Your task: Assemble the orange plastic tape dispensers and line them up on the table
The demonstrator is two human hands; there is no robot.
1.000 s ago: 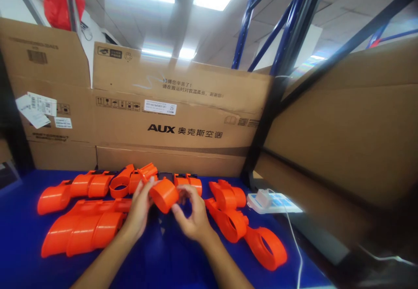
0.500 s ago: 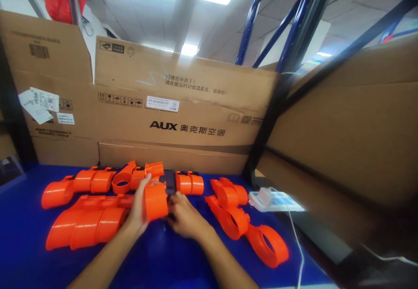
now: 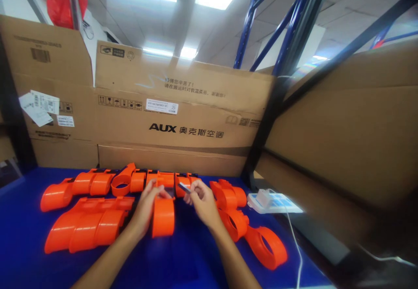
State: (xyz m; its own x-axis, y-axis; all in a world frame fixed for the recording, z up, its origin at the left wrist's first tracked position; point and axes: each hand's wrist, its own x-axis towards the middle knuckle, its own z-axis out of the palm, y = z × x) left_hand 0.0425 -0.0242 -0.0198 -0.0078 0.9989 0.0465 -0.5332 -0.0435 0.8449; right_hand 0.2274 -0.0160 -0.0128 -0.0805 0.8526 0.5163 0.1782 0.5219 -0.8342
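Observation:
My left hand (image 3: 146, 208) is wrapped round an orange plastic shell piece (image 3: 163, 217) that rests on the blue table (image 3: 183, 263). My right hand (image 3: 202, 202) is raised just right of it and pinches a small dark flat part (image 3: 184, 187) between thumb and fingers. More orange shell pieces lie around both hands: a row at the back (image 3: 130, 180), two large ones on the left (image 3: 88, 226), and a cluster with ring-shaped ends on the right (image 3: 248, 232).
A large AUX cardboard box (image 3: 170, 115) stands as a wall behind the table. A second cardboard sheet (image 3: 342, 136) and dark shelf posts (image 3: 271, 106) close the right side. A white power strip with a cable (image 3: 271, 202) lies at the table's right edge.
The orange piece went from held up in both hands down onto the table under my left hand. My right hand left it and now lifts a small dark part.

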